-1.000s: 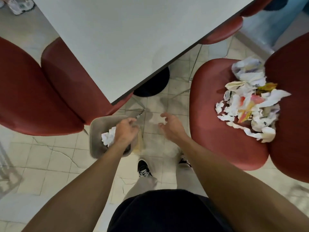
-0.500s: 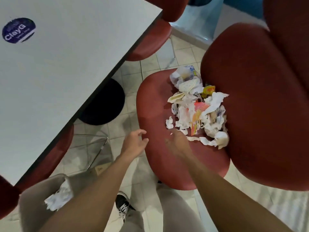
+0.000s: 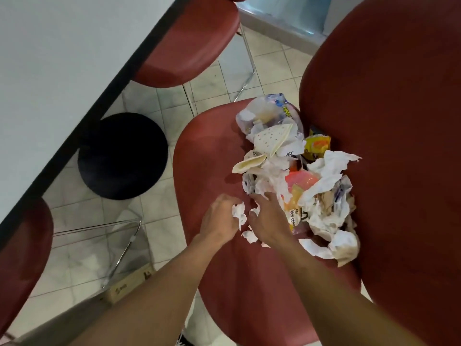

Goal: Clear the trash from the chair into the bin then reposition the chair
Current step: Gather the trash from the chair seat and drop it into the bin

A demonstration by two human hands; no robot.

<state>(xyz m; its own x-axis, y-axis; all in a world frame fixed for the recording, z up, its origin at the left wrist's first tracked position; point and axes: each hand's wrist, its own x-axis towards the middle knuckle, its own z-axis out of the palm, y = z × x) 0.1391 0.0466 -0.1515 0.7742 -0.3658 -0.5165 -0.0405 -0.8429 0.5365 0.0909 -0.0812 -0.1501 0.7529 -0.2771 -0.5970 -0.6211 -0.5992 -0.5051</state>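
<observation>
A red chair fills the right side, its seat holding a pile of trash: crumpled white paper, plastic wrappers, orange and yellow packets. My left hand is at the pile's near edge, its fingers closed around a white paper scrap. My right hand rests beside it on the pile's edge, fingers spread and bent down over small scraps; I see nothing gripped in it. The grey bin shows only partly at the bottom left, behind my left arm.
A white table with a dark edge spans the upper left, its black round base on the tiled floor. Other red chairs stand at top centre and far left. A cardboard piece lies by the bin.
My view has swung from the bin toward the chair. Both hands moved from over the bin to the trash pile, and my left hand has closed on a paper scrap.
</observation>
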